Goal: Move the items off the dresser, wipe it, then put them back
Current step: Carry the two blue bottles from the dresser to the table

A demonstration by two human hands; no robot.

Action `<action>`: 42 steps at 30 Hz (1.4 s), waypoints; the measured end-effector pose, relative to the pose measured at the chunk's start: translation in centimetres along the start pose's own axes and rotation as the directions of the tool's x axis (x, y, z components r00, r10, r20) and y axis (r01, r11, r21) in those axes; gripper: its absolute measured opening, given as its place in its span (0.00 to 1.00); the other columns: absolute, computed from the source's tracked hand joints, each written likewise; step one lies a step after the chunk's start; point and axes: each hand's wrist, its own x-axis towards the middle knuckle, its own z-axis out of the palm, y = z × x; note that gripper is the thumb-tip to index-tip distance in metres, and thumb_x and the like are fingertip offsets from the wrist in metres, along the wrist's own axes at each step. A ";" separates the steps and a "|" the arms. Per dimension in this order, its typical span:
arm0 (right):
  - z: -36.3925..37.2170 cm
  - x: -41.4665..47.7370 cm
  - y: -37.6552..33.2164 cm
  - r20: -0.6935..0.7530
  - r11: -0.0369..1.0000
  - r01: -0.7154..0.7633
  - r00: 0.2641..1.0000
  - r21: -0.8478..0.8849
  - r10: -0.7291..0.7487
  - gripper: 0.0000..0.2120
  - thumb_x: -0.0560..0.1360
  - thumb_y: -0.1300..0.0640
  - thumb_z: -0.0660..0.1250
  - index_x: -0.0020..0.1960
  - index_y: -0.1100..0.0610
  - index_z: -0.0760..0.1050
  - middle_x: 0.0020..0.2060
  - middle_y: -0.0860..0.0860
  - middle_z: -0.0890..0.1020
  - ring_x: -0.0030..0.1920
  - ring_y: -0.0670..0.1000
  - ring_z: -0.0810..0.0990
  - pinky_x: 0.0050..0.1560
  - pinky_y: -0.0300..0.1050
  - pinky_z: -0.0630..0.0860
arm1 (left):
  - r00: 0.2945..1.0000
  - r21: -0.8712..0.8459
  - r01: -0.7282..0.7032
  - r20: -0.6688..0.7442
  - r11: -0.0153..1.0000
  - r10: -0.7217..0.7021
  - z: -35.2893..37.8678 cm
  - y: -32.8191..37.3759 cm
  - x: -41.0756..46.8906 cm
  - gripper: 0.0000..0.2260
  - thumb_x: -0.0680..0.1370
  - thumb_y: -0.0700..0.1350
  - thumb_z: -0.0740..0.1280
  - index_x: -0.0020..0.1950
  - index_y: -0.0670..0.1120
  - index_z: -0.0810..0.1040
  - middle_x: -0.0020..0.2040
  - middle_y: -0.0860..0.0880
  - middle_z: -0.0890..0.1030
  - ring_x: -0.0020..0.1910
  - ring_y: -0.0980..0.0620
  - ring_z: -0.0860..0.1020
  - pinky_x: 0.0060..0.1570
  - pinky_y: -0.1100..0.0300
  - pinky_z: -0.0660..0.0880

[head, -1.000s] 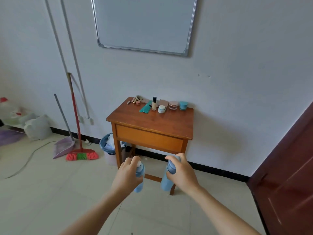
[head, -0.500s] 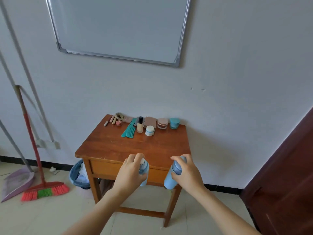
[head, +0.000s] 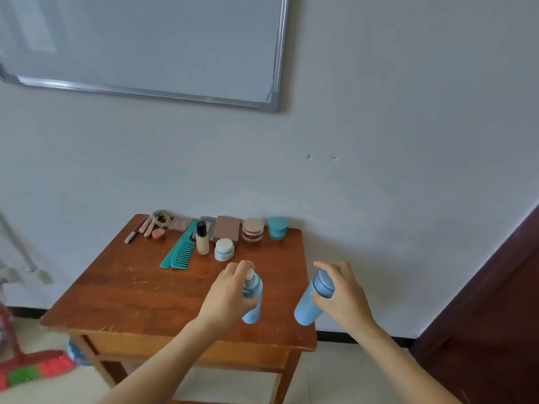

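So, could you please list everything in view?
dresser: one, brown, against wall
combs: two, teal, mid dresser
foundation bottle: one, beige, black cap, beside combs
white jar: one, white, beside that bottle
pink jar: one, pink, rear
teal jar: one, teal, rear right
flat cases: three, brown, pink, grey, rear
cosmetic sticks: several, pinkish, rear left
whiteboard: one, white, wall
broom: one, red, floor left
door: one, dark brown, right
blue bottles: two, light blue, one in each grip
left hand: one, over the dresser
right hand: one, at its right edge
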 end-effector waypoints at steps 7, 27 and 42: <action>-1.5 6.7 4.5 -0.009 0.998 0.058 0.998 0.040 -0.058 0.26 0.68 0.61 0.71 0.64 0.48 0.70 0.53 0.44 0.66 0.47 0.48 0.74 0.41 0.32 0.69 | 0.996 0.009 0.077 -0.043 0.997 -0.076 3.5 1.5 7.1 0.17 0.71 0.39 0.69 0.56 0.47 0.68 0.49 0.52 0.69 0.42 0.54 0.69 0.32 0.71 0.65; 1.4 14.7 6.5 0.015 0.995 0.027 0.999 0.097 -0.028 0.28 0.67 0.63 0.70 0.65 0.48 0.69 0.53 0.44 0.66 0.48 0.45 0.72 0.41 0.28 0.68 | 0.976 0.050 0.218 0.005 0.975 -0.219 5.2 -5.1 20.1 0.15 0.71 0.39 0.68 0.56 0.43 0.69 0.54 0.44 0.74 0.49 0.46 0.72 0.42 0.60 0.66; 6.3 22.9 4.1 0.129 0.999 0.035 0.991 0.040 -0.040 0.25 0.70 0.62 0.67 0.66 0.49 0.67 0.61 0.49 0.67 0.55 0.50 0.74 0.49 0.39 0.73 | 0.987 0.131 0.142 0.058 0.981 -0.150 4.7 -7.7 23.6 0.22 0.73 0.41 0.65 0.66 0.46 0.65 0.55 0.43 0.73 0.53 0.46 0.72 0.46 0.60 0.70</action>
